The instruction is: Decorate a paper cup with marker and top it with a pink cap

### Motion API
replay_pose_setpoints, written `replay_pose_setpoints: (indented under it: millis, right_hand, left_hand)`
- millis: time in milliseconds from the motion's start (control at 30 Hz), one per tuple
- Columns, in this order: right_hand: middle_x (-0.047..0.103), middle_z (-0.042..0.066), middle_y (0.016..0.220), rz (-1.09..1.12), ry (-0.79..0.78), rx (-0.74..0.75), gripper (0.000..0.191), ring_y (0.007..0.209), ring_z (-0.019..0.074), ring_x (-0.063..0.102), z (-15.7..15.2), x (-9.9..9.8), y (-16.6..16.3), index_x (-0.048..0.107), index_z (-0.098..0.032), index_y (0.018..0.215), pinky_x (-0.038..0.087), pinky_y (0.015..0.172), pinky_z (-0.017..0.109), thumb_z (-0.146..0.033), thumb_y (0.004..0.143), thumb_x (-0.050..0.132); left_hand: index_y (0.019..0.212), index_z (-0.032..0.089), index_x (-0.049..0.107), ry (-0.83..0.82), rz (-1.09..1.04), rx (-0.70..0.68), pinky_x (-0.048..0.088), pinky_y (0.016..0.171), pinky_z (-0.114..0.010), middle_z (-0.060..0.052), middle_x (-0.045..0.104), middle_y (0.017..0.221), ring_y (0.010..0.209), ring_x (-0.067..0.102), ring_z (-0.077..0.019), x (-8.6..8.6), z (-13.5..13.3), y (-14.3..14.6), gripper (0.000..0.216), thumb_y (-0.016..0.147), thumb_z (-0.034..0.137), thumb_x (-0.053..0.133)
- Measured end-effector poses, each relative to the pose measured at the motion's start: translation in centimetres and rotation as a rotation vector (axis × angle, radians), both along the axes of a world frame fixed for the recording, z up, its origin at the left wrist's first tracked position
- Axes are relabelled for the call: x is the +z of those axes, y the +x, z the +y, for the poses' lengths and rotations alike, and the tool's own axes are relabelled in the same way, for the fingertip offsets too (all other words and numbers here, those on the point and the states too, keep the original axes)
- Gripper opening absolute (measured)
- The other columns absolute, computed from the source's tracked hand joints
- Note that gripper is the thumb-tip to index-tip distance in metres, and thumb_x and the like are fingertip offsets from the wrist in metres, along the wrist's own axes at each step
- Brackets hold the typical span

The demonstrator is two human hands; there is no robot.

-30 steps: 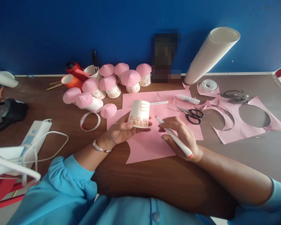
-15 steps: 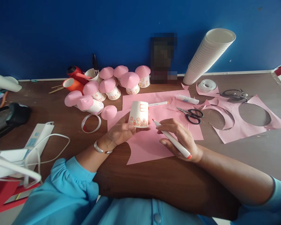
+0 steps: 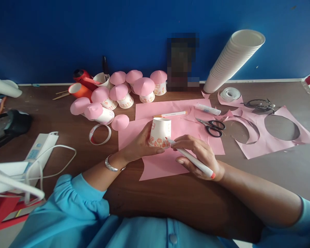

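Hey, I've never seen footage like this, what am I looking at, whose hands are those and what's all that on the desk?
There is no machine here: a person wears a camera on the head, so the one picture looks forward and down at their own two bare hands. The left hand grips an upside-down paper cup with small orange drawings round its rim. The right hand holds a marker, its tip at the cup's lower edge. They work over pink paper on a brown table. Behind lie scissors, a tilted stack of white cups, a roll of tape and a group of cups with pink cone tops.
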State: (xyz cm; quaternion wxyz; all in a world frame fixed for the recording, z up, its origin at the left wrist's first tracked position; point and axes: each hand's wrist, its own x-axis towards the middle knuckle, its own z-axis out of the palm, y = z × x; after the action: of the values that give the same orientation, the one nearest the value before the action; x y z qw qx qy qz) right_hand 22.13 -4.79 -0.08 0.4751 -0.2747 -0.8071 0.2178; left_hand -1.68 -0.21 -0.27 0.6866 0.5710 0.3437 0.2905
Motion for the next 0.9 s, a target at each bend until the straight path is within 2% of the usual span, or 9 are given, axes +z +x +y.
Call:
replay_pose_setpoints:
  millis: [100,267,367,433,567,700,900]
  right_hand:
    - [0.075,0.011,0.099,-0.009,-0.007,0.007,0.028,0.095,0.0246,0.075,0.0,0.0,0.1,0.062,-0.019,0.128,0.064,0.078,0.038,-0.037,0.108,0.055]
    - [0.073,0.011,0.097,0.021,0.039,-0.037,0.032,0.091,0.024,0.074,0.0,-0.5,0.3,0.06,-0.019,0.136,0.064,0.075,0.038,-0.034,0.11,0.049]
    - [0.073,0.009,0.096,0.005,0.009,-0.085,0.031,0.084,0.0219,0.073,0.2,-0.8,0.4,0.059,-0.021,0.138,0.063,0.073,0.037,-0.03,0.11,0.049]
    - [0.073,0.007,0.096,-0.029,-0.003,-0.125,0.029,0.08,0.0204,0.073,0.4,-1.0,0.5,0.06,-0.023,0.136,0.062,0.071,0.035,-0.028,0.109,0.052]
    - [0.074,0.007,0.098,-0.077,0.03,-0.159,0.023,0.077,0.0189,0.071,0.7,-1.1,0.6,0.063,-0.024,0.128,0.061,0.069,0.033,-0.023,0.106,0.056]
    - [0.071,0.006,0.095,-0.086,0.03,-0.154,0.021,0.074,0.0172,0.069,0.8,-1.2,0.6,0.064,-0.023,0.125,0.06,0.067,0.03,-0.02,0.105,0.057]
    - [0.07,0.005,0.096,-0.113,0.046,-0.156,0.02,0.074,0.0153,0.068,1.0,-1.7,0.5,0.064,-0.023,0.122,0.057,0.065,0.027,-0.018,0.104,0.061]
  left_hand:
    - [0.154,0.031,0.045,0.02,-0.004,0.011,0.052,0.108,-0.047,-0.011,0.045,0.161,0.143,0.048,-0.0384,0.1,0.0,0.1,0.09,0.077,0.039,0.092]
    - [0.155,0.031,0.042,-0.013,-0.031,0.019,0.049,0.114,-0.057,-0.014,0.047,0.158,0.147,0.046,-0.0422,0.1,-0.2,0.3,0.096,0.074,0.036,0.093]
    - [0.155,0.033,0.043,-0.007,-0.043,0.023,0.051,0.113,-0.057,-0.013,0.047,0.159,0.147,0.048,-0.041,0.2,-0.5,0.3,0.092,0.076,0.035,0.091]
    - [0.154,0.032,0.044,0.068,-0.01,0.07,0.052,0.113,-0.056,-0.013,0.049,0.157,0.145,0.05,-0.0392,0.1,-0.6,0.3,0.089,0.077,0.035,0.09]
    - [0.151,0.028,0.046,0.298,0.155,0.273,0.044,0.123,-0.06,-0.015,0.054,0.152,0.144,0.052,-0.0383,-0.4,-0.1,-0.1,0.084,0.079,0.034,0.088]
    - [0.152,0.029,0.046,0.45,0.229,0.446,0.039,0.127,-0.065,-0.014,0.05,0.157,0.149,0.048,-0.0406,-0.9,1.1,-0.5,0.082,0.081,0.03,0.085]
    - [0.162,0.018,0.029,0.625,0.486,0.541,0.034,0.131,-0.064,-0.023,0.04,0.166,0.157,0.04,-0.042,-1.7,2.8,-1.0,0.097,0.081,0.027,0.082]
